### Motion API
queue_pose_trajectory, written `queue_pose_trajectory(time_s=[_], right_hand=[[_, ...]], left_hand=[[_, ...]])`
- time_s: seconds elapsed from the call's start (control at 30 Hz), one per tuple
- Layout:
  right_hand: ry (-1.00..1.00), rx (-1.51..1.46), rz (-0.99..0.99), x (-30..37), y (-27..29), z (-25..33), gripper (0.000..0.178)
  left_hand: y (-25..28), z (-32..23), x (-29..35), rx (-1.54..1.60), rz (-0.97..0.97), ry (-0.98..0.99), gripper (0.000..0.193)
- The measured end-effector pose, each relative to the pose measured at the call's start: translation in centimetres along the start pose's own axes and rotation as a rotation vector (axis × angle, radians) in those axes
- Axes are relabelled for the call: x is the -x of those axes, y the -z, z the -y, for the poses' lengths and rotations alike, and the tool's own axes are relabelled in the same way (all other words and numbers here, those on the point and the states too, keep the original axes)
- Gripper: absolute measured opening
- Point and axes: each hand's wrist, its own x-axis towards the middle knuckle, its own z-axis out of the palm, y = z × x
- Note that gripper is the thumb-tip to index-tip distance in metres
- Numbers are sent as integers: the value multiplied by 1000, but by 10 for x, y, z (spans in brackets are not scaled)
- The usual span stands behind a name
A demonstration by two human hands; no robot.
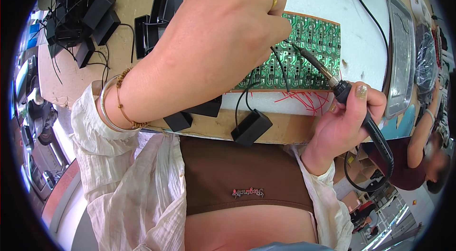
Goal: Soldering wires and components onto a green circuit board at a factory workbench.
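Observation:
My right hand [349, 125] grips a soldering iron [343, 90] by its black handle. The iron's tip points up and left, close over a green circuit board [316, 73] and near my left fingers. My left hand [228, 28] reaches across the board with its fingers curled closed. Whatever they hold is hidden behind the hand. Thin red wires [306, 101] stick out from the board's near edge. A small black box [251, 126] with black leads lies at the table's near edge, and other black boxes [179, 121] are partly covered by my left forearm.
Black boxes with leads form a heap [90, 11] at the far left. The board rests on a white foam sheet [363, 47]. On the right are a black cable, a metal tray [401, 56] and a plastic bag [426, 59]. Another person [413, 156] is at the right edge.

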Motion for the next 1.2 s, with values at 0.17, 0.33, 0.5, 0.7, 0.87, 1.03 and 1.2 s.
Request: queue_pose_trajectory(time_s=[0.17,0.33,0.5,0.7,0.87,1.03,1.2], right_hand=[[-19,-107,-5,0,1,0,16],[37,-75,-56,-1,1,-1,17],[47,-89,-47,-1,2,-1,17],[52,-86,-51,-1,2,-1,17],[26,-86,-39,0,1,2,16],[25,-103,-42,0,1,0,16],[18,-105,-38,0,1,3,15]], left_hand=[[-4,2,3,-22,-34,-30,11],[-7,3,3,-51,-69,-73,11],[1,-2,1,-24,14,0,11],[0,1,2,-12,6,-17,11],[0,1,3,-10,8,-23,10],[0,1,3,-9,8,-24,10],[3,0,2,-25,23,-6,13]])
